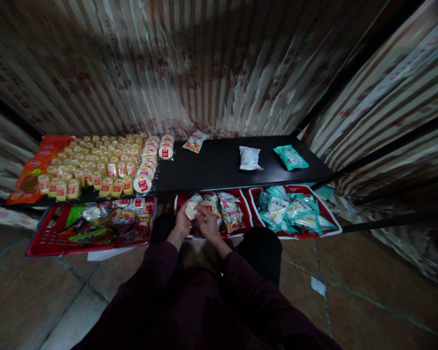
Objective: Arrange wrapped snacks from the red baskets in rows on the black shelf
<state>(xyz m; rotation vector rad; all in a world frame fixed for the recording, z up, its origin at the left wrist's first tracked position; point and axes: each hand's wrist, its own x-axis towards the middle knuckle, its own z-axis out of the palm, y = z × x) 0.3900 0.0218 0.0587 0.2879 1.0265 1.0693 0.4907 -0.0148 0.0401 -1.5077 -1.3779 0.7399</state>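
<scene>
My left hand [183, 222] is closed around a round, pale wrapped cake [191, 210] above the middle red basket [245, 214]. Against the cake's right side, my right hand [207, 224] has its fingers bent and gripping; the fingertips are partly hidden. Under and beyond the hands, the basket holds wrapped snacks [229, 210] in clear, red-printed packaging. On the black shelf [204, 170] in front, a column of similar round white cakes [146, 170] stands beside many rows of small yellow wrapped cakes [95, 160]. A short row of round cakes [165, 147] lies behind on the right.
Orange packets [32, 170] lie at the shelf's left end. Single packets sit farther right: red-white [196, 140], white [250, 158] and teal [290, 157]. A left basket [47, 238] holds mixed snacks; a right basket [332, 228] holds teal packets [295, 209]. Striped curtain [211, 73] hangs behind.
</scene>
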